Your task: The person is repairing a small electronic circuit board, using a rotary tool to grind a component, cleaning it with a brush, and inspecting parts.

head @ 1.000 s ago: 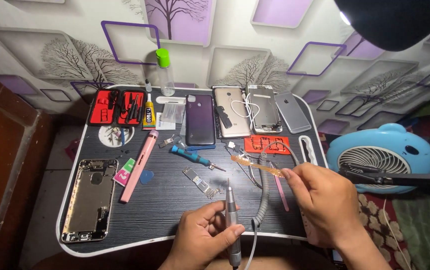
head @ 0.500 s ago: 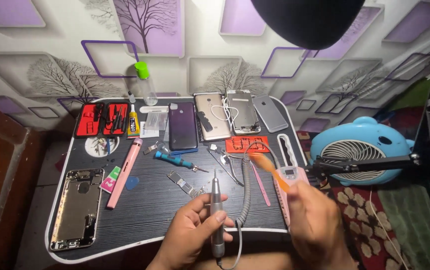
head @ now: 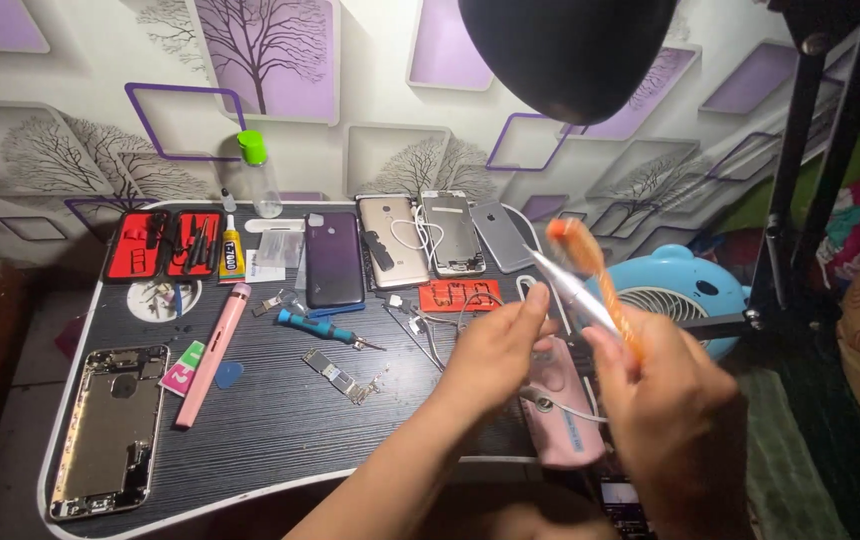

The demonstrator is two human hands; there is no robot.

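Note:
My left hand (head: 495, 350) reaches to the right over the black work tray (head: 280, 440), its fingertips pinched on a slim silver tool (head: 572, 290). My right hand (head: 665, 405) is raised beside it and grips a blurred orange-handled tool (head: 595, 270), which crosses the silver one. Both hands hover above a pink device (head: 562, 410) with a white cord at the tray's right edge. Motion blur hides the tool tips.
On the tray lie a bare phone frame (head: 110, 430), a pink pen tool (head: 212, 350), a blue screwdriver (head: 315, 327), a small circuit board (head: 335, 375), a red tool case (head: 162, 243) and several phones (head: 390, 240). A blue fan (head: 685, 290) and a lamp stand (head: 800, 190) stand to the right.
My left hand moved from the tray's front edge up and right to meet the right hand. The right hand lifted the orange tool. The view has swung left.

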